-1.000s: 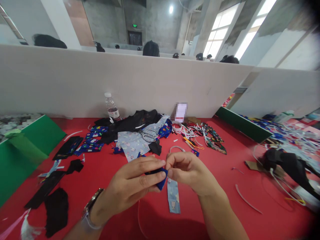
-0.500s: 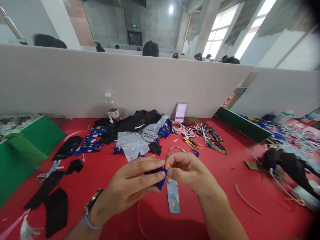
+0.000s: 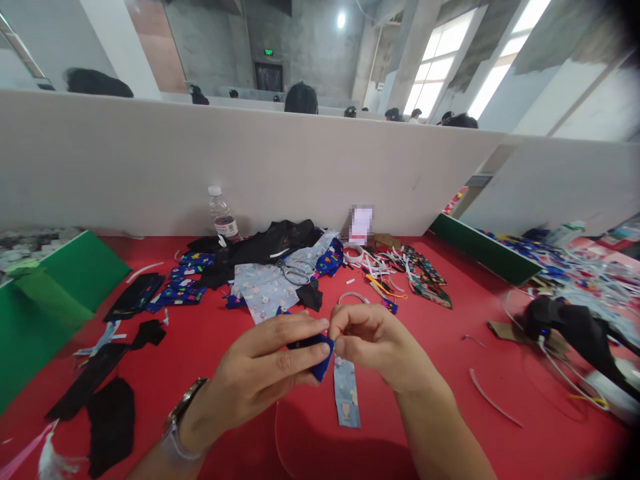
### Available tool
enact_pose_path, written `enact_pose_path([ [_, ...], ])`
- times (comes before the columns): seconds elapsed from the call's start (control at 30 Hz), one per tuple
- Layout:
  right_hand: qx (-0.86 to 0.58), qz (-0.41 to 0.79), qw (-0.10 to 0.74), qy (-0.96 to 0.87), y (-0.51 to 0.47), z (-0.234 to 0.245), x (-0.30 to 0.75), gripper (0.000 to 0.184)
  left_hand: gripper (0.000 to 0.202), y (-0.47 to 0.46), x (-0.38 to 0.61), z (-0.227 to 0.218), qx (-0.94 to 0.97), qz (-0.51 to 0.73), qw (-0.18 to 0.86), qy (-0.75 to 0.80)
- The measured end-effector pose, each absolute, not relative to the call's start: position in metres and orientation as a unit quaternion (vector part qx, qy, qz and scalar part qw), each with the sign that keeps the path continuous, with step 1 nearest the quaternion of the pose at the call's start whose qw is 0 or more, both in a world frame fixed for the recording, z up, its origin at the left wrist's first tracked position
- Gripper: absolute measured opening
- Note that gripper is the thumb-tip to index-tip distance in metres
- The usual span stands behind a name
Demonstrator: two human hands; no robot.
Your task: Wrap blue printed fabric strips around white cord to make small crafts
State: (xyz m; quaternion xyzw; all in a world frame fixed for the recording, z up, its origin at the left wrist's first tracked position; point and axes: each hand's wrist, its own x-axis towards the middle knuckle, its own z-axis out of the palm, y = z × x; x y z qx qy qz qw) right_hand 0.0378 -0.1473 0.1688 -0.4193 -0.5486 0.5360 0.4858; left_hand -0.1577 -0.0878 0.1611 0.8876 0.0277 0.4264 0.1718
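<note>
Above the red table point(image 3: 450, 373), my left hand point(image 3: 265, 370) pinches a small dark blue fabric piece point(image 3: 320, 357) between thumb and fingers. My right hand point(image 3: 375, 347) meets it from the right, fingertips closed on the same piece's top edge. A wristwatch point(image 3: 183, 410) sits on my left wrist. Directly under my hands lies a light blue printed fabric strip point(image 3: 347, 393), flat on the table.
A pile of printed and black cloth with scissors point(image 3: 295, 272) lies behind my hands, beside a water bottle point(image 3: 223, 215) at the white partition. Black scraps point(image 3: 113, 413) lie left, white strips point(image 3: 390, 267) and cut trimmings right. Green dividers point(image 3: 60, 287) flank the table.
</note>
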Motion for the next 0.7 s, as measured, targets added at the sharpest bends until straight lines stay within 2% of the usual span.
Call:
enact_pose_path([
  [0.3, -0.411, 0.539, 0.49, -0.548, -0.1467, 0.1673, 0.0386, 0.016, 0.026, -0.0877, -0.1583, 0.1598, 0.885, 0.426, 0.184, 0.029],
  [0.7, -0.404, 0.546, 0.491, -0.546, -0.1464, 0.1676, 0.0389, 0.017, 0.027, -0.0861, -0.1567, 0.1611, 0.879, 0.431, 0.206, 0.015],
])
